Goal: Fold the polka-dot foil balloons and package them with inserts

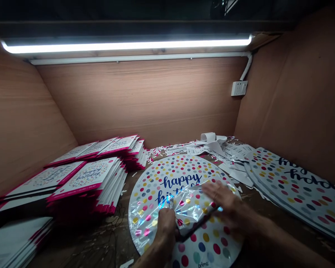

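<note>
In front of me lies a round, flat foil balloon (pixel 145 216), white with coloured dots and blue "happy birthday" lettering. A shiny folded piece (pixel 190 208) with the same dots sits on its middle, dark along its lower edge; whether it is a separate balloon I cannot tell. My left hand (pixel 166 227) is closed on the near left corner of this folded foil. On the right side, my right hand (pixel 226 203) lies over the foil's edge with fingers stretched out, smeared by motion.
At left stand several stacks of pink-edged printed packets (pixel 86 175), with white packets (pixel 19 242) nearer me. More round dotted balloons (pixel 298 193) are piled at right. Paper strips (pixel 220 145) and scraps lie along the back. A light tube (pixel 128 46) hangs overhead; wooden walls (pixel 145 96) enclose the bench.
</note>
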A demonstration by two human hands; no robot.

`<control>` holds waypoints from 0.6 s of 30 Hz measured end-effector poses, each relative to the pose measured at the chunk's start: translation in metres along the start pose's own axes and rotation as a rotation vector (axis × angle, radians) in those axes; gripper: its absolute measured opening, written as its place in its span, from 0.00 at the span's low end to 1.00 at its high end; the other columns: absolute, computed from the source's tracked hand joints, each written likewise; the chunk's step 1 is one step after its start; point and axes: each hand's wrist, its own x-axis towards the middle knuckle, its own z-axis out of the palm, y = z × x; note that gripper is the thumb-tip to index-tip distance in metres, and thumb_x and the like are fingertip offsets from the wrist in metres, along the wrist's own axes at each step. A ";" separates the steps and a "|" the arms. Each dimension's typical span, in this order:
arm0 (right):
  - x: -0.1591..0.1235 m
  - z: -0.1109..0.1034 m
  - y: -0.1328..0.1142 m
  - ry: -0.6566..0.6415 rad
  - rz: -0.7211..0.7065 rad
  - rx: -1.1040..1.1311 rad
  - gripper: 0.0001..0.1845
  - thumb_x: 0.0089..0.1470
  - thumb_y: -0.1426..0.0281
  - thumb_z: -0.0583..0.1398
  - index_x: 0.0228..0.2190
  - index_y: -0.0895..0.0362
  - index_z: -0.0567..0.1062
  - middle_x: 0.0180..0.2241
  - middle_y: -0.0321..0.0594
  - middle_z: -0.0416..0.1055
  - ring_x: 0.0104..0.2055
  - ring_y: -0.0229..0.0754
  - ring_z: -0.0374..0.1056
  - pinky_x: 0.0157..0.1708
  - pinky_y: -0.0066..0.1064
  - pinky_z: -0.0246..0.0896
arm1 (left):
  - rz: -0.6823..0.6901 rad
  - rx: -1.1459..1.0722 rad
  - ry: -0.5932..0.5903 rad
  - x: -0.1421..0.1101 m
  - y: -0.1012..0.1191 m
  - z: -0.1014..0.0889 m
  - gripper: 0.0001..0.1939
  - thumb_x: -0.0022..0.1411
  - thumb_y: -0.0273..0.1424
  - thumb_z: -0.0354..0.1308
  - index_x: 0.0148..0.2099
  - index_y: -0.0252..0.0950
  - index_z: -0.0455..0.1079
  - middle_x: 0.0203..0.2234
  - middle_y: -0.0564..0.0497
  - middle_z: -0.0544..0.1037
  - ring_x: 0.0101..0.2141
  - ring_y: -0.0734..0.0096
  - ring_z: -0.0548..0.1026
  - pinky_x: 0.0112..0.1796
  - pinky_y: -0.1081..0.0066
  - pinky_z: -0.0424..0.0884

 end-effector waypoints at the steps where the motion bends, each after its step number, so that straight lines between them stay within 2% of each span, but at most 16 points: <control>1: -0.001 0.010 -0.014 -0.072 -0.088 -0.037 0.32 0.53 0.73 0.54 0.59 0.56 0.55 0.61 0.46 0.49 0.63 0.52 0.42 0.60 0.53 0.30 | -0.015 -0.006 -0.003 -0.005 -0.001 0.001 0.07 0.56 0.26 0.46 0.25 0.37 0.54 0.13 0.59 0.55 0.12 0.78 0.58 0.16 0.76 0.60; 3: -0.001 0.029 -0.035 -0.186 -0.154 -0.048 0.28 0.54 0.78 0.51 0.56 0.55 0.60 0.59 0.46 0.55 0.61 0.49 0.49 0.60 0.51 0.35 | -0.028 -0.006 -0.010 -0.017 0.000 -0.002 0.06 0.57 0.28 0.46 0.28 0.36 0.57 0.15 0.57 0.60 0.15 0.76 0.64 0.18 0.75 0.63; 5: 0.001 0.041 -0.048 -0.200 -0.163 -0.013 0.21 0.57 0.78 0.49 0.52 0.55 0.65 0.54 0.44 0.63 0.57 0.45 0.56 0.59 0.47 0.40 | 0.059 0.059 0.028 -0.031 0.009 -0.012 0.09 0.58 0.36 0.49 0.34 0.34 0.61 0.20 0.51 0.68 0.21 0.69 0.70 0.21 0.72 0.67; 7: 0.003 0.044 -0.055 -0.175 -0.208 0.037 0.17 0.60 0.75 0.49 0.48 0.54 0.67 0.49 0.41 0.68 0.53 0.42 0.60 0.59 0.45 0.41 | 0.311 0.192 0.095 -0.045 0.026 -0.023 0.20 0.57 0.44 0.51 0.43 0.33 0.64 0.32 0.44 0.73 0.32 0.60 0.74 0.27 0.67 0.71; 8: 0.003 0.043 -0.058 -0.175 -0.246 0.058 0.15 0.60 0.74 0.50 0.47 0.54 0.68 0.47 0.40 0.69 0.52 0.41 0.61 0.60 0.44 0.40 | 0.461 0.284 0.079 -0.051 0.035 -0.027 0.24 0.56 0.47 0.51 0.46 0.33 0.64 0.37 0.42 0.74 0.37 0.58 0.73 0.32 0.65 0.72; 9: 0.003 0.041 -0.061 -0.181 -0.280 0.080 0.13 0.60 0.73 0.50 0.45 0.54 0.68 0.46 0.39 0.70 0.51 0.40 0.61 0.60 0.43 0.40 | 0.587 0.380 0.001 -0.055 0.044 -0.030 0.25 0.56 0.48 0.51 0.47 0.33 0.66 0.40 0.42 0.74 0.40 0.57 0.72 0.36 0.65 0.71; 10: 0.002 0.038 -0.065 -0.193 -0.310 0.112 0.12 0.61 0.72 0.51 0.44 0.54 0.69 0.44 0.38 0.71 0.50 0.39 0.62 0.59 0.40 0.41 | 0.665 0.473 -0.143 -0.057 0.051 -0.030 0.24 0.57 0.48 0.50 0.46 0.34 0.69 0.41 0.43 0.74 0.41 0.58 0.72 0.39 0.66 0.70; 11: 0.001 0.035 -0.069 -0.211 -0.330 0.158 0.11 0.61 0.72 0.50 0.43 0.54 0.70 0.43 0.38 0.71 0.49 0.38 0.62 0.59 0.38 0.43 | 0.684 0.560 -0.333 -0.057 0.057 -0.030 0.23 0.58 0.47 0.49 0.44 0.34 0.71 0.39 0.45 0.75 0.40 0.59 0.72 0.40 0.67 0.69; 13: -0.003 0.030 -0.077 -0.254 -0.349 0.314 0.12 0.62 0.71 0.50 0.40 0.54 0.72 0.41 0.37 0.72 0.48 0.37 0.63 0.57 0.33 0.48 | 0.594 0.655 -0.674 -0.048 0.062 -0.027 0.23 0.60 0.48 0.48 0.38 0.35 0.75 0.33 0.48 0.77 0.36 0.62 0.74 0.40 0.69 0.68; 14: -0.005 0.030 -0.079 -0.259 -0.312 0.458 0.11 0.61 0.69 0.51 0.38 0.54 0.73 0.40 0.38 0.72 0.48 0.39 0.64 0.54 0.32 0.52 | 0.521 0.636 -0.770 -0.040 0.061 -0.026 0.25 0.60 0.49 0.47 0.36 0.34 0.75 0.32 0.48 0.77 0.36 0.62 0.74 0.40 0.69 0.68; 16: -0.009 0.032 -0.075 -0.218 -0.146 0.790 0.11 0.58 0.65 0.54 0.37 0.55 0.74 0.38 0.39 0.73 0.45 0.43 0.67 0.48 0.35 0.60 | 0.344 0.458 -0.849 -0.021 0.058 -0.026 0.29 0.59 0.53 0.46 0.37 0.32 0.75 0.34 0.45 0.77 0.39 0.59 0.74 0.42 0.65 0.67; 18: -0.012 0.041 -0.062 -0.045 0.125 1.061 0.15 0.57 0.60 0.54 0.39 0.56 0.74 0.33 0.39 0.74 0.39 0.46 0.70 0.42 0.39 0.66 | 0.200 0.247 -0.845 -0.004 0.054 -0.029 0.33 0.58 0.56 0.45 0.42 0.31 0.72 0.37 0.42 0.76 0.42 0.57 0.73 0.44 0.62 0.66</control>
